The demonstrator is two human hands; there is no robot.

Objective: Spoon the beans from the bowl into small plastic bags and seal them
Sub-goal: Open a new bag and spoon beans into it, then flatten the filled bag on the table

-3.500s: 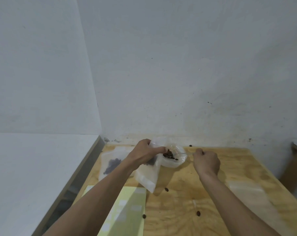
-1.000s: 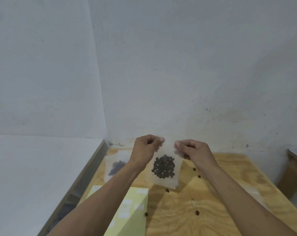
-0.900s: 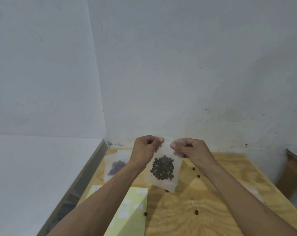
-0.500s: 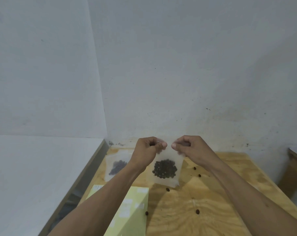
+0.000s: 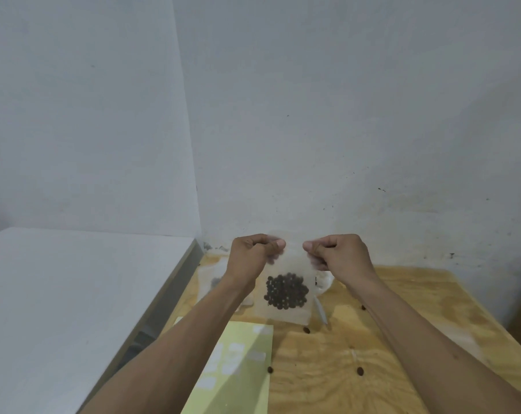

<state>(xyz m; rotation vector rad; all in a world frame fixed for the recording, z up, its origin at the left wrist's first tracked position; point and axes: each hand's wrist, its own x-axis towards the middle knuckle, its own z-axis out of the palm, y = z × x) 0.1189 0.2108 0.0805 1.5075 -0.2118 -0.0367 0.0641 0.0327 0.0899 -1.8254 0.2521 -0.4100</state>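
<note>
Plywood surface: left hand and right hand pinch filled bag top; filling done, sealing apparently underway; one filled bag lies aside

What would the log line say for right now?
left hand: pinches bag top | right hand: pinches bag top | beans: inside

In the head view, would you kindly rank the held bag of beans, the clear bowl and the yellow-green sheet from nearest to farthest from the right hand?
From the right hand:
1. Bag of beans, pinched at its top edge.
2. Clear bowl, on the table just below the wrist.
3. Yellow-green sheet, down by the left forearm.
</note>
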